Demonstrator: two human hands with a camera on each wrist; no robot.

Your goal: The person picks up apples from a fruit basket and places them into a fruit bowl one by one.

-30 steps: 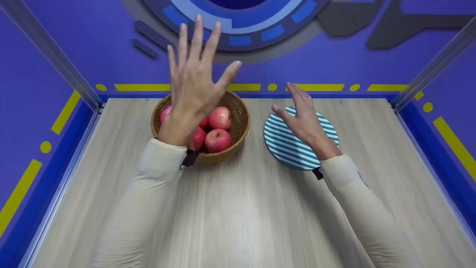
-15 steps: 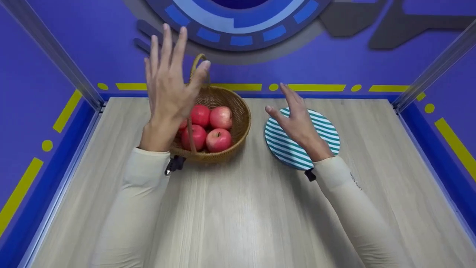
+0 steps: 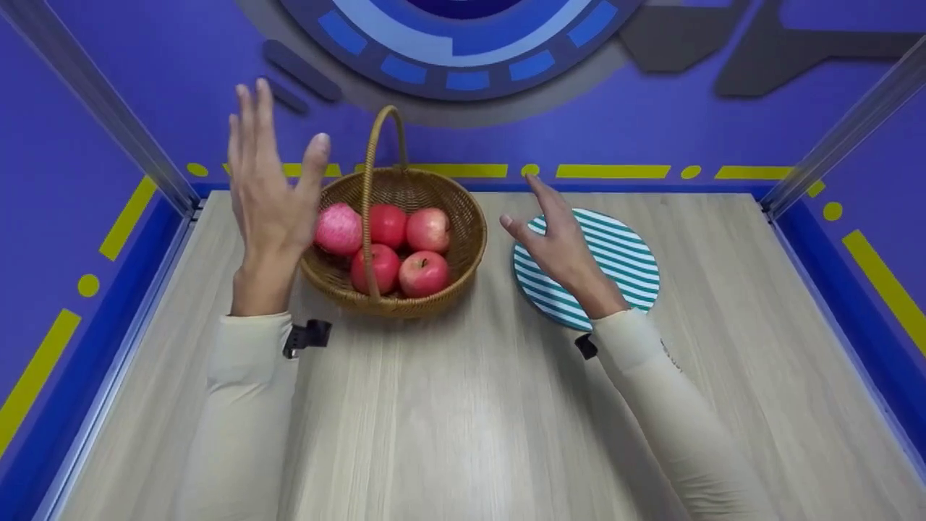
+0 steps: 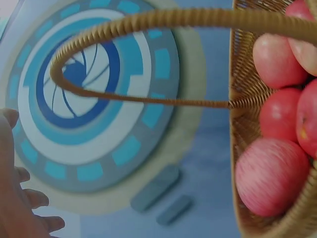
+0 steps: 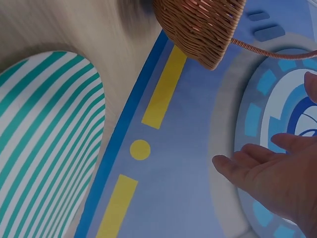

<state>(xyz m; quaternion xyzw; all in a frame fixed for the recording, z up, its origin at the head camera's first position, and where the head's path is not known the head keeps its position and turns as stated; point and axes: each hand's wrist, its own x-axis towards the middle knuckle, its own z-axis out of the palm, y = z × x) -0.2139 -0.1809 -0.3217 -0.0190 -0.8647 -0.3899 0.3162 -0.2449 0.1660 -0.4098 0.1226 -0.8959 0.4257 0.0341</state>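
In the head view a brown wicker basket (image 3: 463, 268) with a tall arched handle (image 3: 371, 155) holds several red apples (image 3: 424, 273). At its left rim my left hand (image 3: 273, 206) is raised, fingers straight and thumb apart, holding nothing; whether it touches the basket I cannot tell. A round board with green and white stripes (image 3: 615, 253) lies to the basket's right. Over its left part hovers my right hand (image 3: 555, 242), fingers extended, with nothing in its grasp. The left wrist view shows a pink-red apple (image 4: 271, 177) nearest the basket's left side.
Everything stands on a light wood-grain table (image 3: 448, 405). Behind it rises a blue printed wall (image 3: 492, 137) with yellow dashes, and blue panels close off both sides. Metal posts (image 3: 116, 108) mark the back corners.
My left hand has moved left and down from in front of the basket, uncovering the handle and the leftmost apple. My right hand has shifted slightly left. Basket and board stay put.
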